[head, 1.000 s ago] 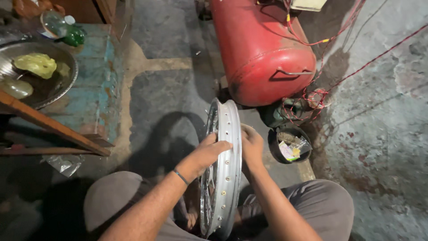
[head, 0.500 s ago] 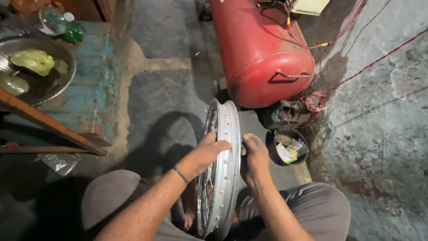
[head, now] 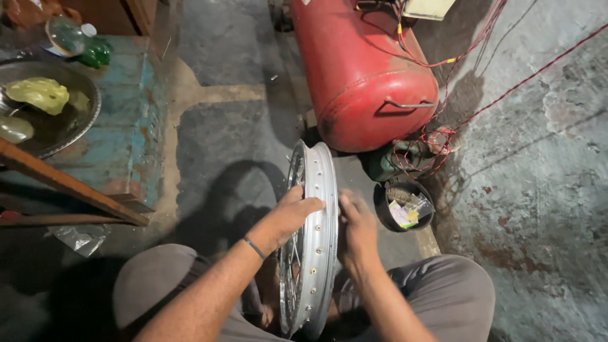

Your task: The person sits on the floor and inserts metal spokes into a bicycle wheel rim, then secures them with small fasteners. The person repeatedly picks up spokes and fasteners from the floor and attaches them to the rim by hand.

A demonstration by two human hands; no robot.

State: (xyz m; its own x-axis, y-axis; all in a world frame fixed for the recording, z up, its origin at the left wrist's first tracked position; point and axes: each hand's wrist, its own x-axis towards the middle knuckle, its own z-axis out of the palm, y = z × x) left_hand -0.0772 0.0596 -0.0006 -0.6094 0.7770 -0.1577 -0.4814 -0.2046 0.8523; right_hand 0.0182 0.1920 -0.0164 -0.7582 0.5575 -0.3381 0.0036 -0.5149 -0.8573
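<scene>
A silver spoked wheel rim (head: 318,183) stands upright on edge between my knees, its outer channel with spoke holes facing up. My left hand (head: 288,215) lies over the rim's left flange, fingers curled across the channel. On the rim's right side my right hand (head: 356,229) is pressed against the flange with fingers bent; whether it pinches something small I cannot tell. Thin spokes (head: 292,259) show inside the rim below my left wrist.
A red compressor tank (head: 364,73) lies just beyond the rim, with red wires (head: 443,136) trailing beside it. A small black bowl (head: 405,206) of bits sits at the right. A blue wooden bench (head: 123,136) with a metal pan (head: 50,114) is at left.
The view has shifted slightly downward. My right hand has slid a little lower and closer along the rim's right flange; my left hand keeps its hold on the rim.
</scene>
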